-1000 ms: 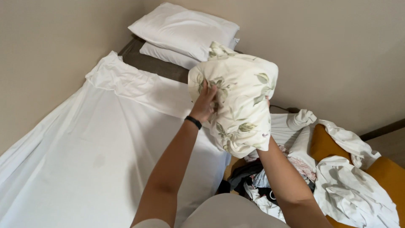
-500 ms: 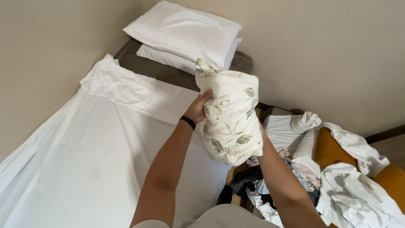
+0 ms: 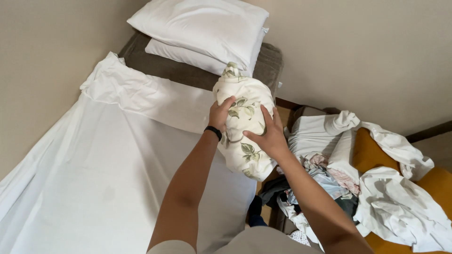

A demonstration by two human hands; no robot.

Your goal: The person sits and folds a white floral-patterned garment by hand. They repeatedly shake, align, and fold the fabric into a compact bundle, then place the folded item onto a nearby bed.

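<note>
I hold a bunched cream cloth with a green leaf print up over the bed's right edge. My left hand, with a black band at the wrist, grips its left side. On the cloth's right side lies my right hand, fingers spread across the fabric and pressing it. The cloth hangs down between both hands as a rolled bundle, its top twisted into a knot-like tip.
A bed with a white sheet fills the left, its top folded back. Two white pillows lie at the head on a brown mattress. A pile of clothes and white linen covers an orange chair at right.
The cloth bundle has been drawn in tighter and lowered slightly. My right hand, earlier hidden under it, now shows on its right side.
</note>
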